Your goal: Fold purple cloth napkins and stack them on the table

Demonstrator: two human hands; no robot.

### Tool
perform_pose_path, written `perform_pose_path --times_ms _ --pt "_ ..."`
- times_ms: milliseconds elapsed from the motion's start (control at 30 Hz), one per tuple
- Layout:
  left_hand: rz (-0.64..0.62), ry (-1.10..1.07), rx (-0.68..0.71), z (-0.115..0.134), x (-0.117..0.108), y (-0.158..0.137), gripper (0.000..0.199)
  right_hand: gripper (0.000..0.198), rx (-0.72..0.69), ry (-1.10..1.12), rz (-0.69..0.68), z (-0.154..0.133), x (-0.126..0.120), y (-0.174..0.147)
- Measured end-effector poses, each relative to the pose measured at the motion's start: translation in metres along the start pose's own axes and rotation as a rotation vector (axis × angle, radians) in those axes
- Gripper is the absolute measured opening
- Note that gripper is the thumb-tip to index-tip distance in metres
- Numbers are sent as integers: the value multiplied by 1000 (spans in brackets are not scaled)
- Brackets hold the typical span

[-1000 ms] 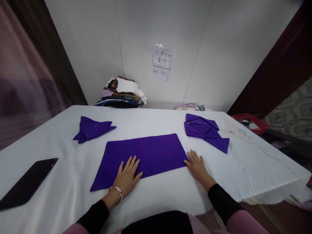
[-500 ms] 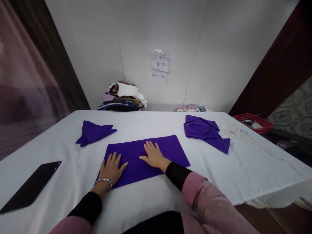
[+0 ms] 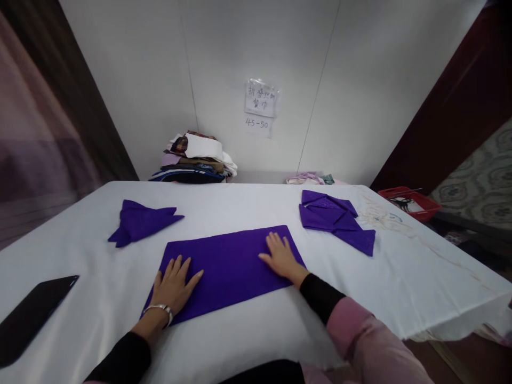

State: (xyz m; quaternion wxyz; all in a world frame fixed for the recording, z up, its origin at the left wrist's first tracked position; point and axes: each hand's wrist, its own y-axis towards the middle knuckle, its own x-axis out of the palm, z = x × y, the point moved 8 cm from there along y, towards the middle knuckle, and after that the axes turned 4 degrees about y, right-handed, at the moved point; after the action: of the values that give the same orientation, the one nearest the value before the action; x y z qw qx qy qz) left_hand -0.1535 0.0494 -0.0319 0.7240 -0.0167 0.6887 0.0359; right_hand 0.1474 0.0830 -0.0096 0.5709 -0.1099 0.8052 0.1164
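Observation:
A purple cloth napkin (image 3: 230, 266), folded into a long flat rectangle, lies in front of me on the white tablecloth (image 3: 240, 341). My left hand (image 3: 173, 285) rests flat on its left end, fingers apart, with a silver bracelet at the wrist. On the right end lies my right hand (image 3: 282, 257), palm down and fingers spread. Beyond my left hand is a purple napkin folded to several points (image 3: 142, 221). At the back right sits another folded purple napkin (image 3: 334, 216) with layered pleats and a tail towards the right.
A dark tablet-like device (image 3: 34, 317) lies at the left. Behind the table are a pile of folded clothes (image 3: 196, 157) and a smaller cloth bundle (image 3: 308, 178). A red basket (image 3: 428, 205) stands off the right side. A handwritten sign (image 3: 261, 100) hangs on the wall.
My right hand has slid right across the rectangular napkin, from its middle to its right end. My left hand stays on the left end. The view has shifted slightly.

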Motion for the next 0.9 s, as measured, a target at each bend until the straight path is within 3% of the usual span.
perform_pose_path --times_ms 67,133,233,333,567,667,733,900 --pt "26 3 49 13 -4 1 65 74 -190 68 -64 -52 18 -12" --pt "47 20 126 29 -5 0 64 75 -283 119 -115 -87 32 -20" --pt "23 40 181 41 0 -4 66 74 -296 129 -143 -102 41 -25" --pt "22 23 190 42 3 -9 67 72 -216 76 -102 -72 36 -28" --pt "18 -37 191 37 1 -8 67 64 163 -147 25 68 7 -67" --pt "24 -63 159 43 -5 -11 66 64 219 -214 74 80 -1 -80" --pt "48 -65 185 61 -12 -19 65 64 168 -206 104 56 -1 -77" --pt "65 -70 443 135 -16 -54 56 61 -182 -44 12 -63 31 -55"
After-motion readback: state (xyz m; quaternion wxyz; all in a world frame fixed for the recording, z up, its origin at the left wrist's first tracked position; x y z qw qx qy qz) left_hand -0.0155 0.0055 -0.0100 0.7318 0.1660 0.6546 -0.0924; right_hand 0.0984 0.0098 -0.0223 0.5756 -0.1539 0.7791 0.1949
